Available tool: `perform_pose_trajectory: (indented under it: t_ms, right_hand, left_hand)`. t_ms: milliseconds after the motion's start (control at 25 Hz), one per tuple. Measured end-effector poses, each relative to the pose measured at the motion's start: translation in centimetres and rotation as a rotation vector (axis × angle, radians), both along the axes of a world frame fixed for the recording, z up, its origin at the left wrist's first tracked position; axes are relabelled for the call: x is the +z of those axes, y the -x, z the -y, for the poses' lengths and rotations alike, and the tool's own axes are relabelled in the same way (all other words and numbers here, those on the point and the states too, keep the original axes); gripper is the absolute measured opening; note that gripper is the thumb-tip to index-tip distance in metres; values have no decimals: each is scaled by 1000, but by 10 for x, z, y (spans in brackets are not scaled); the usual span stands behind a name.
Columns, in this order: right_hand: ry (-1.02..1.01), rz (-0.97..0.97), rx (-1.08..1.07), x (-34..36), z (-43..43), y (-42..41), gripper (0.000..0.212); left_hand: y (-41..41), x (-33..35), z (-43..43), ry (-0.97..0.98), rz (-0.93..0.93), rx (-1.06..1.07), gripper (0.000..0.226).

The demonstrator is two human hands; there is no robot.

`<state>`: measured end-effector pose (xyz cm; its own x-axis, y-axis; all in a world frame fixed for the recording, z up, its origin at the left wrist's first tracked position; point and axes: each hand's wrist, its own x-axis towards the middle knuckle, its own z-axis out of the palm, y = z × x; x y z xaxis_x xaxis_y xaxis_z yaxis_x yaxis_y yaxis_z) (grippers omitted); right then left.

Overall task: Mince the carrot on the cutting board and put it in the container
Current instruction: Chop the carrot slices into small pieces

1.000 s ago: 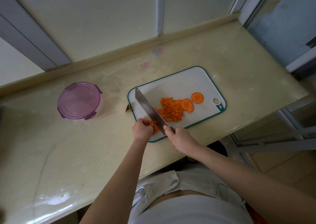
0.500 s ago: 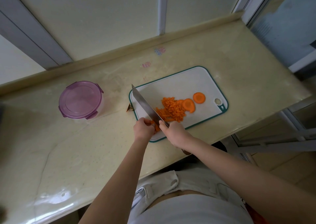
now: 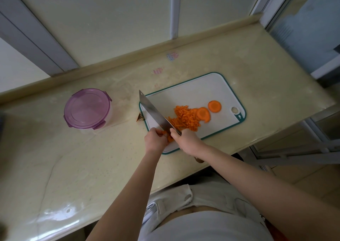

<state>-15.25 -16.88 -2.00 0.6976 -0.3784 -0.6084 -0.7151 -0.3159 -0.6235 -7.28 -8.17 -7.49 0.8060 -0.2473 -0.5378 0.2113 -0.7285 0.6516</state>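
Observation:
A white cutting board (image 3: 206, 91) with a teal rim lies on the counter. On it sits a heap of minced carrot (image 3: 185, 118), with two round carrot slices (image 3: 214, 106) to its right. My right hand (image 3: 185, 139) grips the handle of a wide knife (image 3: 154, 112), whose blade slants up and left over the board's left part. My left hand (image 3: 155, 139) presses on a small bunch of carrot strips (image 3: 166, 135) beside the blade at the board's near-left corner. A round container (image 3: 88, 108) with a purple clip lid stands shut, left of the board.
A small brown carrot end (image 3: 139, 118) lies on the counter just off the board's left edge. The counter's front edge runs close below my hands, and a raised ledge and wall panels back it. The counter ends on the right near a metal frame.
The knife and both hands have shifted slightly left along the board's near edge. The minced heap and the two slices stay where they were.

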Motion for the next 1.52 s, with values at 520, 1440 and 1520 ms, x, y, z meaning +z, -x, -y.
perform_pose_trajectory:
  t_ms: [520,1440,1520]
  right_hand:
    - [75,-54,82,-6,-9,23,46]
    - [-91,-54,-92,3,1,28,49]
    - [-107,-64,-99,3,1,30,49]
  left_hand:
    - [-2,-2,-2,34,-54,33,5]
    - [-1,-4,-3,24,-14,-4,8]
    - [-1,-5,-3,26,-23,2,10]
